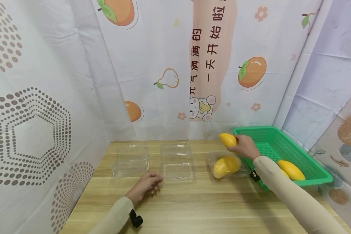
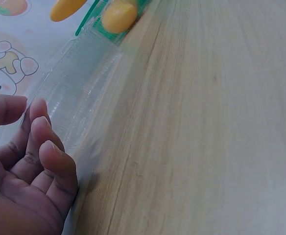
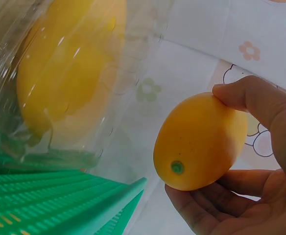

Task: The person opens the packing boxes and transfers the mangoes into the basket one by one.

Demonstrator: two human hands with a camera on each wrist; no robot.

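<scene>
- At near left, the left hand [image 1: 146, 186] lies loosely curled, grasping nothing, near the left box [image 1: 131, 166] and middle box [image 1: 178, 170], both clear and seemingly unfilled
- Farther right, the right box [image 1: 212, 158] already bears one mango [image 1: 227, 165]; basket mangoes [image 1: 291, 170] in the green basket [image 1: 299, 152] seem left to pack
- Beyond, the right hand [image 1: 245, 147] grips another mango [image 1: 228, 139], apparently not yet boxed

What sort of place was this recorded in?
Probably a small indoor booth: printed cloths hang around three sides of a wooden table bearing clear boxes and a green basket.
</scene>
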